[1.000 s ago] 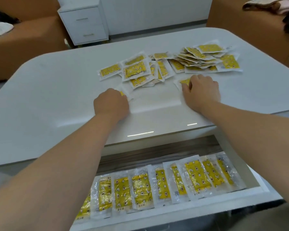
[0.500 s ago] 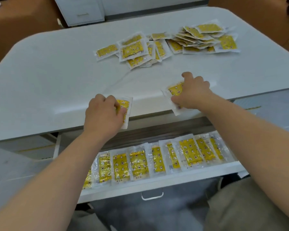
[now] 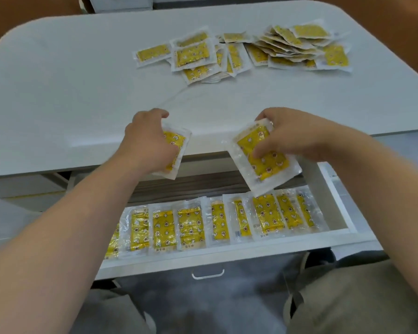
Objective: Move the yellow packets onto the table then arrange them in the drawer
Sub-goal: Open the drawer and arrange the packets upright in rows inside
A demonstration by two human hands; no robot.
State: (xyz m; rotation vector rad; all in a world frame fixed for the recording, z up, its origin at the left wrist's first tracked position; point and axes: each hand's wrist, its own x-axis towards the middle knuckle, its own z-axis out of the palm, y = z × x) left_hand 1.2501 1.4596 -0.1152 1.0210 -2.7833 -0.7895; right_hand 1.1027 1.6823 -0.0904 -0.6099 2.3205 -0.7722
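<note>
Packets lie in two places, and we read the task as partly done. A loose pile of yellow packets (image 3: 246, 54) is spread over the far half of the desk (image 3: 70, 92), some overlapping, some fanned out toward the right end. So the first stage, getting them onto the desk, looks complete as far as we can see.

Below the desk's near edge the drawer (image 3: 227, 251) stands pulled out. A row of packets (image 3: 191, 225) runs along its front, side by side and slightly overlapping, from a part hidden behind the left forearm across to near the right wall. Behind that row a strip of bare dark drawer floor shows.

The left grip (image 3: 147, 141) is curled around one packet (image 3: 176, 145), held at the desk's near edge above that bare strip. The right grip (image 3: 297, 136) pinches a second packet (image 3: 263, 162), thumb on its printed face, tilted so its lower corner hangs over the right part of the row. We cannot tell whether that corner touches the row.

We judge the arranging well begun but far from finished. These two packets are not yet laid down, and the pile on the desk looks at least as large as the row, so many more trips remain, probably into a second row behind the first.
</note>
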